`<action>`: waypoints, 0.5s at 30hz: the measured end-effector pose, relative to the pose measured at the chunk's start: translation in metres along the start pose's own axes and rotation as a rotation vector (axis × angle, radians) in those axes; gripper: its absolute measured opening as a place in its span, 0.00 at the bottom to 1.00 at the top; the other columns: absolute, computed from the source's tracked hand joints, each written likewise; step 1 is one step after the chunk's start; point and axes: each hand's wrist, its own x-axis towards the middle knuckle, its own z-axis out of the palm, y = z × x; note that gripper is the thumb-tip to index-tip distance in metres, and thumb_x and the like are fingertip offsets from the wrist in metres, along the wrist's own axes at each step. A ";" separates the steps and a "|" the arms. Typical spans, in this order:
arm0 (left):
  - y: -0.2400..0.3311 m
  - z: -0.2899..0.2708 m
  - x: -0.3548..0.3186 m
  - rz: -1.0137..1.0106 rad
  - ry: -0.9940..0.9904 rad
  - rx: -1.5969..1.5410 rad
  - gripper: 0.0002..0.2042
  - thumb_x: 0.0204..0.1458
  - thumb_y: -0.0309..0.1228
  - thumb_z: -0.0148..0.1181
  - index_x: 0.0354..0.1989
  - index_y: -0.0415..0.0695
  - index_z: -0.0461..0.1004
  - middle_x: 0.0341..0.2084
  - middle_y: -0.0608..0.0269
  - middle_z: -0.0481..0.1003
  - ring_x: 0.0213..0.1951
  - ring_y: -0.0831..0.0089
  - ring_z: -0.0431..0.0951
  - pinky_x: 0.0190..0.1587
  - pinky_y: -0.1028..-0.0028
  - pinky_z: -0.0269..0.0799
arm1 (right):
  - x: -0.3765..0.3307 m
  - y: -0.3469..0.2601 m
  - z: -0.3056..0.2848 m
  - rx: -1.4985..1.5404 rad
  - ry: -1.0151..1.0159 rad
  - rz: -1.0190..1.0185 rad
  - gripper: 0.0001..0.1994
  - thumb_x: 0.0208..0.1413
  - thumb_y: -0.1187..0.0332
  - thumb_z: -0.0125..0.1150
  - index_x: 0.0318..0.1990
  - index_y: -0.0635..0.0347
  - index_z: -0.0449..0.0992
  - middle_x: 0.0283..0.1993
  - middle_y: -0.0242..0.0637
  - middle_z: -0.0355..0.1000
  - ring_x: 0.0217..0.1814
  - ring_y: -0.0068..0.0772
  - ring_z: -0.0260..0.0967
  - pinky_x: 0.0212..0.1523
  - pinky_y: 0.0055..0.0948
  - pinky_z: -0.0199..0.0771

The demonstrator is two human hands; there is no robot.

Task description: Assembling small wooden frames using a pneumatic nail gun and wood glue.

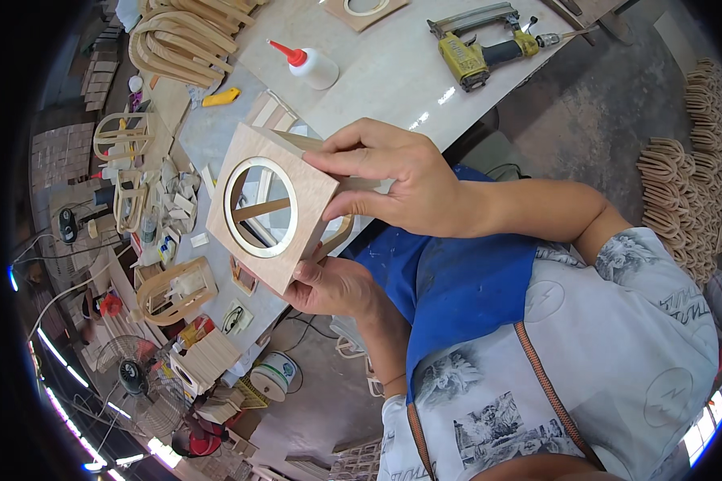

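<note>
In front of me is a square wooden box (pixel 303 180), tilted, its face pierced by a large round hole with a pale ring around it. My right hand (pixel 393 172) pinches the box's upper right edge between thumb and fingers. Below, my left hand (pixel 333 284) grips its lower corner, the thumb against the side and the other fingers partly hidden. Through the hole a wooden strip and parts on the bench show. A white glue bottle (pixel 317 70) with a red nozzle stands on the bench beyond the box.
A yellow and black nail gun (pixel 477 56) lies near the worktable (pixel 385 88) edge. A yellow-handled knife (pixel 221 98) and stacked curved wooden frames (pixel 184 40) are at the far left. A white bucket (pixel 273 377) and a fan (pixel 132 375) stand lower left; bent wood pieces (pixel 674 192) pile at right.
</note>
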 end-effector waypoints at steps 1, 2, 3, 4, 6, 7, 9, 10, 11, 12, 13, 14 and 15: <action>-0.001 -0.002 0.001 0.001 -0.023 -0.005 0.23 0.62 0.47 0.66 0.48 0.37 0.70 0.32 0.56 0.77 0.34 0.71 0.81 0.44 0.79 0.77 | -0.001 -0.001 -0.001 -0.013 -0.001 -0.002 0.27 0.48 0.74 0.78 0.59 0.65 0.80 0.51 0.39 0.75 0.47 0.29 0.73 0.46 0.22 0.75; 0.000 -0.004 0.002 0.000 -0.028 -0.006 0.23 0.62 0.47 0.66 0.48 0.37 0.70 0.32 0.56 0.77 0.34 0.71 0.81 0.44 0.79 0.77 | -0.005 -0.002 -0.001 -0.015 0.005 -0.001 0.27 0.48 0.74 0.78 0.59 0.65 0.80 0.51 0.39 0.75 0.47 0.29 0.73 0.46 0.22 0.75; 0.001 -0.005 0.004 -0.001 -0.033 -0.023 0.26 0.62 0.50 0.66 0.51 0.37 0.69 0.35 0.55 0.78 0.37 0.70 0.81 0.45 0.78 0.77 | -0.009 -0.005 0.000 0.015 -0.007 0.000 0.27 0.49 0.74 0.78 0.59 0.65 0.80 0.51 0.39 0.75 0.48 0.29 0.73 0.48 0.22 0.74; 0.001 -0.005 0.006 -0.001 -0.038 -0.040 0.29 0.61 0.52 0.66 0.54 0.37 0.69 0.38 0.54 0.78 0.39 0.70 0.82 0.47 0.76 0.78 | -0.013 -0.008 0.001 0.046 -0.019 0.000 0.26 0.50 0.73 0.77 0.59 0.65 0.79 0.51 0.39 0.75 0.48 0.29 0.73 0.49 0.23 0.74; 0.002 -0.008 0.011 -0.003 -0.050 -0.075 0.35 0.59 0.56 0.66 0.60 0.36 0.68 0.44 0.53 0.78 0.44 0.68 0.82 0.50 0.74 0.79 | -0.017 -0.010 0.001 0.105 -0.039 0.000 0.26 0.52 0.72 0.76 0.60 0.65 0.79 0.52 0.39 0.75 0.49 0.30 0.73 0.51 0.24 0.74; 0.002 -0.010 0.015 -0.006 -0.060 -0.079 0.35 0.59 0.56 0.66 0.60 0.36 0.68 0.44 0.53 0.78 0.44 0.68 0.82 0.50 0.74 0.79 | -0.015 -0.008 -0.003 0.099 -0.029 0.000 0.26 0.52 0.72 0.76 0.60 0.65 0.79 0.52 0.39 0.75 0.49 0.30 0.73 0.51 0.24 0.74; 0.005 -0.024 0.024 -0.073 -0.165 -0.168 0.33 0.57 0.56 0.67 0.59 0.40 0.70 0.41 0.61 0.78 0.45 0.69 0.81 0.54 0.69 0.78 | -0.002 -0.002 -0.017 0.121 -0.088 0.073 0.26 0.54 0.71 0.75 0.61 0.63 0.78 0.53 0.38 0.76 0.50 0.30 0.73 0.54 0.26 0.73; 0.006 -0.030 0.028 -0.109 -0.220 -0.213 0.32 0.57 0.56 0.67 0.59 0.42 0.71 0.40 0.65 0.77 0.46 0.70 0.80 0.56 0.67 0.77 | 0.005 0.002 -0.025 0.132 -0.115 0.111 0.25 0.55 0.70 0.74 0.61 0.62 0.78 0.53 0.38 0.76 0.51 0.30 0.73 0.55 0.26 0.73; 0.007 -0.035 0.030 -0.146 -0.275 -0.257 0.32 0.56 0.56 0.68 0.59 0.45 0.72 0.38 0.69 0.77 0.46 0.70 0.79 0.58 0.65 0.76 | 0.009 0.005 -0.031 0.143 -0.141 0.149 0.25 0.56 0.70 0.73 0.62 0.62 0.78 0.54 0.38 0.76 0.51 0.30 0.73 0.56 0.27 0.72; 0.007 -0.039 0.031 -0.153 -0.285 -0.256 0.32 0.56 0.56 0.68 0.59 0.45 0.72 0.38 0.69 0.77 0.46 0.70 0.79 0.58 0.65 0.76 | 0.014 0.008 -0.033 0.140 -0.130 0.154 0.25 0.56 0.70 0.73 0.62 0.62 0.78 0.54 0.38 0.76 0.51 0.30 0.73 0.56 0.27 0.72; 0.006 -0.045 0.032 -0.178 -0.294 -0.221 0.29 0.56 0.56 0.67 0.55 0.46 0.72 0.37 0.70 0.76 0.46 0.71 0.78 0.57 0.65 0.76 | 0.021 0.013 -0.032 0.153 -0.156 0.126 0.24 0.56 0.69 0.73 0.62 0.60 0.78 0.54 0.37 0.77 0.52 0.30 0.73 0.57 0.27 0.72; 0.004 -0.051 0.033 -0.202 -0.303 -0.185 0.27 0.55 0.56 0.67 0.52 0.47 0.73 0.35 0.71 0.75 0.45 0.72 0.77 0.56 0.65 0.75 | 0.028 0.019 -0.029 0.165 -0.182 0.097 0.24 0.57 0.69 0.72 0.61 0.59 0.79 0.54 0.37 0.77 0.52 0.30 0.73 0.57 0.27 0.71; 0.004 -0.055 0.034 -0.225 -0.307 -0.149 0.25 0.55 0.55 0.67 0.48 0.48 0.73 0.34 0.72 0.73 0.44 0.73 0.76 0.55 0.66 0.74 | 0.034 0.022 -0.025 0.178 -0.212 0.069 0.23 0.57 0.68 0.72 0.61 0.58 0.79 0.54 0.36 0.78 0.52 0.30 0.73 0.58 0.27 0.71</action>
